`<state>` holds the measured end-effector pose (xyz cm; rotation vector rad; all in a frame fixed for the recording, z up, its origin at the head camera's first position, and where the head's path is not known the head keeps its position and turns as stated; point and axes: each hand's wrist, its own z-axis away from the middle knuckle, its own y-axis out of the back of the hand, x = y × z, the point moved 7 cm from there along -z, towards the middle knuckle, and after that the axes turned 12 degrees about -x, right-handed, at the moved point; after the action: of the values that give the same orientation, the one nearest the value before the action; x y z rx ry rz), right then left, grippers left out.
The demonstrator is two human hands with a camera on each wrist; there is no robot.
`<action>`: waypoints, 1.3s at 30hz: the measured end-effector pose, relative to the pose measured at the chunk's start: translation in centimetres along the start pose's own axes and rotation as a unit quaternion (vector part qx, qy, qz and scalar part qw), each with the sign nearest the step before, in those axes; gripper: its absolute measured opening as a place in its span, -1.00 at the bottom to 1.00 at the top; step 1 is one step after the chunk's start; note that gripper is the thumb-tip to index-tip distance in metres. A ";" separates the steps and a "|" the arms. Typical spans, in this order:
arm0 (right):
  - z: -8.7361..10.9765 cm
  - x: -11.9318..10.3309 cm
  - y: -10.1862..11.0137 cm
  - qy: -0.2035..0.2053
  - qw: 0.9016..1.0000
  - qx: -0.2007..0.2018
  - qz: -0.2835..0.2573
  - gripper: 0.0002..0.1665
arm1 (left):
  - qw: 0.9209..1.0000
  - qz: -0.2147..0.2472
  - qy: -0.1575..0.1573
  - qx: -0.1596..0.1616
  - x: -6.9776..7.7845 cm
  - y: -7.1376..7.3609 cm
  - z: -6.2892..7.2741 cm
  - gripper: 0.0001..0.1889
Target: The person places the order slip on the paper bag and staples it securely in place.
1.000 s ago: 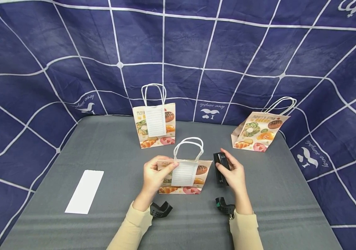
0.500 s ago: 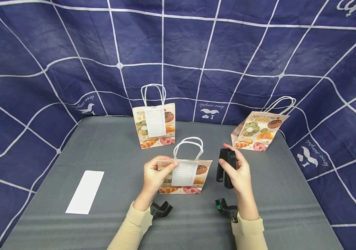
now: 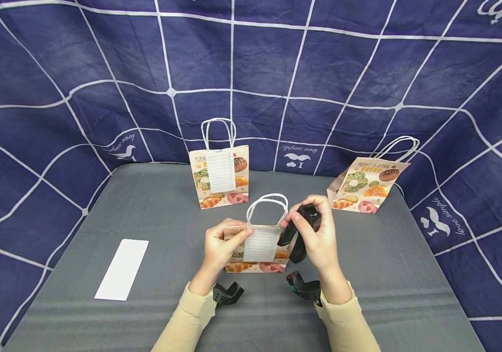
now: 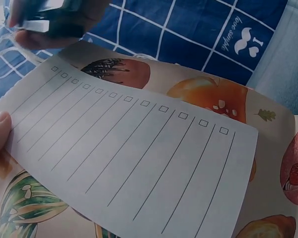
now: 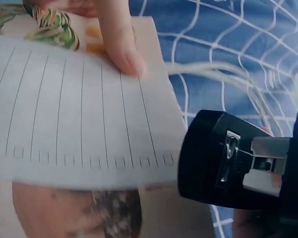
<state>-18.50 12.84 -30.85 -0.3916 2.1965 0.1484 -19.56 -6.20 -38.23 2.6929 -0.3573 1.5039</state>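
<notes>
In the head view my left hand (image 3: pixel 222 247) pinches a lined checklist sheet (image 3: pixel 261 244) against the front of a paper gift bag (image 3: pixel 235 267) printed with breads. The thumb presses on the sheet's top edge, near the white twisted handles (image 3: pixel 268 198). My right hand (image 3: pixel 321 234) grips a black stapler (image 3: pixel 298 249) whose two arms stand apart. In the right wrist view the stapler's base, with its metal anvil plate (image 5: pixel 230 156), is right at the bag's top edge beside the sheet. Small checkboxes line one side of the sheet (image 4: pixel 134 144) in the left wrist view.
A second bag (image 3: pixel 202 188) with a similar sheet on its front stands behind, left of centre. A third bag (image 3: pixel 367 186), without a sheet on its front, leans at the back right. A blank white paper strip (image 3: pixel 122 270) lies on the grey table (image 3: pixel 158 205) at left.
My right hand first lifts and turns the stapler, its arms coming into view apart, then brings it left to the bag's top right edge. The left hand, bag and sheet stay put.
</notes>
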 end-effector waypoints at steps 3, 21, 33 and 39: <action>-0.3 -0.2 -0.8 0.018 1.000 -0.013 0.008 -0.80 | 1.000 0.003 -0.005 -0.003 -0.1 0.0 0.0 -0.89; -2.2 -0.3 -3.0 0.055 0.997 -0.010 0.061 -0.72 | 1.000 0.010 -0.004 -0.022 -2.8 0.6 0.3 -0.88; -2.1 0.1 -4.3 0.094 0.975 0.042 0.195 -0.68 | 0.999 0.015 -0.025 -0.021 -2.7 0.3 0.4 -0.87; -1.7 0.5 -4.6 0.090 0.948 0.052 0.302 -0.64 | 0.999 0.014 -0.030 -0.015 -2.5 0.2 0.4 -0.89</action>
<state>-18.55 7.95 -30.07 0.3542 2.4297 0.3371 -20.52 -6.03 -40.63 2.7252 -0.4197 1.4144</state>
